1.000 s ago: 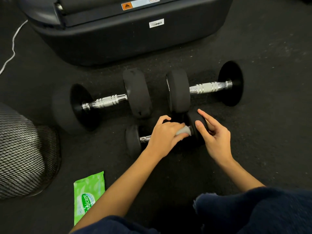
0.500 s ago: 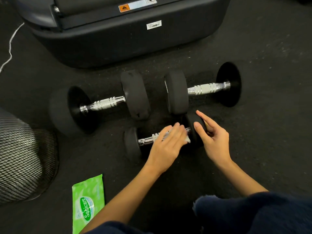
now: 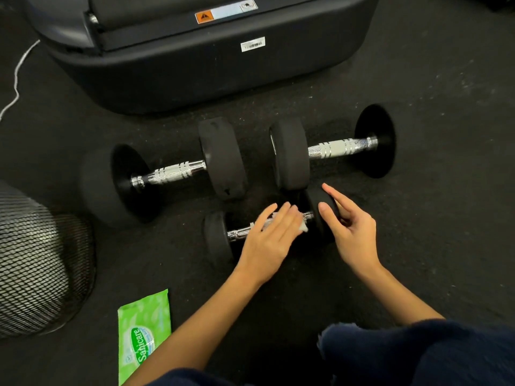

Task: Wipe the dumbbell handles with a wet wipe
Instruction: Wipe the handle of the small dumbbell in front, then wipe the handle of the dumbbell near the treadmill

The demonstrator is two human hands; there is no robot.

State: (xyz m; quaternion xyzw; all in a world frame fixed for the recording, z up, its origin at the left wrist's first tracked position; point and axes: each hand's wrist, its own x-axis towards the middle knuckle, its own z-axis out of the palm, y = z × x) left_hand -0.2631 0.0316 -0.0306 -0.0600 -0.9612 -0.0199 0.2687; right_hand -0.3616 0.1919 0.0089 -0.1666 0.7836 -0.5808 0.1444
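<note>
Dim scene; glare on chrome; edges bowed, slightly soft

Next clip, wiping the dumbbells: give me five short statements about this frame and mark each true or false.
1. Three black-weighted dumbbells with chrome handles lie on the dark floor. True.
2. The left hand presses the white wet wipe onto the small dumbbell's handle. True.
3. The right hand holds the green wipes packet. False: the packet lies on the floor at lower left; this hand touches the small dumbbell's right weight.
4. The small dumbbell lies farthest from the person. False: it lies nearest.
5. A black mesh object sits at the left edge. True.
</note>
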